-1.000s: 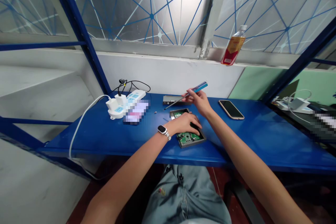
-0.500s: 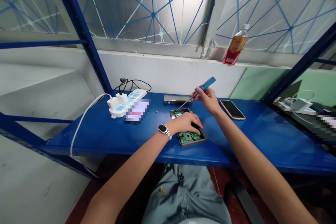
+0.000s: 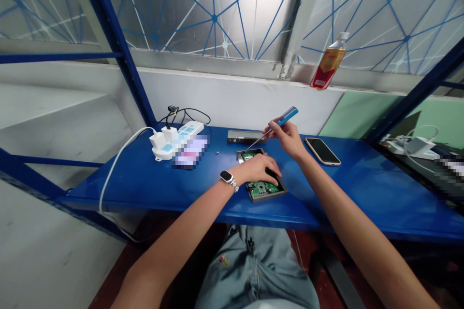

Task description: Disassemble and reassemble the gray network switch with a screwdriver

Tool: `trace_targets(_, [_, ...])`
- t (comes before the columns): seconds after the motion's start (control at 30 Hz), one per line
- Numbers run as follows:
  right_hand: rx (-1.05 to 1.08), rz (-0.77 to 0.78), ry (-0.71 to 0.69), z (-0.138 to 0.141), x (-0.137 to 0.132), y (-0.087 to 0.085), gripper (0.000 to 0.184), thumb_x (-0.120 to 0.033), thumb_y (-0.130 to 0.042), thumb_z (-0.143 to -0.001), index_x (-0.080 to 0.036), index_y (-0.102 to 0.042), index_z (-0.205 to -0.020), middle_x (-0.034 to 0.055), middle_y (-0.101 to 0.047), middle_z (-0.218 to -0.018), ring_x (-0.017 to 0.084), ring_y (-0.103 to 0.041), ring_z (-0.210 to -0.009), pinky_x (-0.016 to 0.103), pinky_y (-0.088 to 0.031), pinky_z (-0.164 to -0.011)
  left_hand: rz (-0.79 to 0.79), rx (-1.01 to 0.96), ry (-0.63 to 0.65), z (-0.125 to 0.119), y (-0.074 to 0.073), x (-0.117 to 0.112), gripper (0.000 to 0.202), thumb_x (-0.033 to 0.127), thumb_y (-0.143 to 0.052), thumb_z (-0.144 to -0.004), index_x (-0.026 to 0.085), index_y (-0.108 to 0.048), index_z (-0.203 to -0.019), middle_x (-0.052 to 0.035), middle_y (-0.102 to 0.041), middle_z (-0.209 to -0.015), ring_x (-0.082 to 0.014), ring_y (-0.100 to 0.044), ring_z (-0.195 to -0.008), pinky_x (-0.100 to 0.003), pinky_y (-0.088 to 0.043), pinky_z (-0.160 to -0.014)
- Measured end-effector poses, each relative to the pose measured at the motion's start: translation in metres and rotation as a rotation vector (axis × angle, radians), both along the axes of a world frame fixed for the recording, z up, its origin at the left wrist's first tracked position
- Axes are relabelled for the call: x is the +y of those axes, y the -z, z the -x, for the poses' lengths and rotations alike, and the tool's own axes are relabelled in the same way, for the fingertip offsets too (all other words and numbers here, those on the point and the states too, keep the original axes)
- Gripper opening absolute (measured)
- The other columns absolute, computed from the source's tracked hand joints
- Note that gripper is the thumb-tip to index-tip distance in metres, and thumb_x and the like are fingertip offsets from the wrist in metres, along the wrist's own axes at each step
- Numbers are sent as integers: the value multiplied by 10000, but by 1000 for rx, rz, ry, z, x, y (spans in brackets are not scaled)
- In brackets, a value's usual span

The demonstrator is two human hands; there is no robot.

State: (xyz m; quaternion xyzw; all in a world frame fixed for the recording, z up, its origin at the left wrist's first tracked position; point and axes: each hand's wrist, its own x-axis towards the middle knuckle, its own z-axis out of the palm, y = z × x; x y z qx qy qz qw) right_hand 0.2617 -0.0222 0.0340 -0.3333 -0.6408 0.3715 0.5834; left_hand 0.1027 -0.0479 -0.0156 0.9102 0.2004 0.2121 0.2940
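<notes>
My right hand [image 3: 284, 135] is closed around a screwdriver [image 3: 288, 116] with a blue handle and a long thin shaft. The shaft slants down to the left, its tip at the far left corner of an open metal case [image 3: 268, 197]. Inside the case sits a green circuit board [image 3: 260, 188]. My left hand [image 3: 259, 168] lies across the case and holds it against the table, hiding the board's middle. Just behind is a flat grey metal cover [image 3: 244, 135]. Small screws [image 3: 217, 153], too tiny to count, lie left of the case.
The blue table [image 3: 203, 188] carries a white power strip [image 3: 190, 129] with plugs and cables, and a blurred-out flat item [image 3: 190, 152] beside it. A phone [image 3: 322, 151] lies right of my right hand. A drink bottle [image 3: 329, 63] stands on the ledge behind.
The whole view has shifted very slightly. Both hands, the screwdriver and the case keep nearly the same places relative to each other.
</notes>
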Motion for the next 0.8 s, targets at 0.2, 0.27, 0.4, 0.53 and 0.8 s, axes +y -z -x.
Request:
trace_targets(0.2, [-20,-30,-9,1,-6,-1,477,-643,-747,-808,-198,-629,-930,52,-751,-797,177,-710,-670,330,-596,-679,-6,8,-1,-1,-1,0,258,324,-875,-754,226,-834,-989,-65,-764,-1132,-222,-696,-1087,-329,-459,-1056])
trace_targets(0.27, [-24,-38,-14,2,-7,-2,479,-645,-747,-807,-197,-630,-932,56,-750,-803,182,-710,-678,337,-596,-686,-7,7,4,-1,-1,0,260,320,-872,-758,221,-833,-995,-70,-765,-1135,-223,-696,-1084,-335,-462,-1054])
trace_targets(0.4, [-49,-39,-21,2,-9,-4,487,-660,-734,-809,-200,-629,-930,55,-741,-785,183,-700,-667,348,-595,-695,1,-3,13,-1,0,1,262,328,-871,-759,219,-833,-994,-69,-765,-1137,-224,-696,-1082,-337,-463,-1052])
trace_targets(0.53, [-67,-40,-27,2,-11,-7,493,-671,-732,-803,-206,-625,-925,51,-738,-782,182,-689,-659,354,-597,-697,-2,-2,13,-1,0,1,242,317,-872,-759,235,-834,-984,-61,-770,-1124,-225,-695,-1089,-337,-456,-1057])
trace_targets(0.8, [-87,-64,-65,3,-12,-10,454,-628,-733,-834,-194,-635,-926,57,-735,-780,181,-691,-663,345,-583,-686,-15,7,24,-1,-1,1,252,339,-866,-764,235,-834,-991,-53,-778,-1114,-228,-684,-1115,-323,-436,-1071])
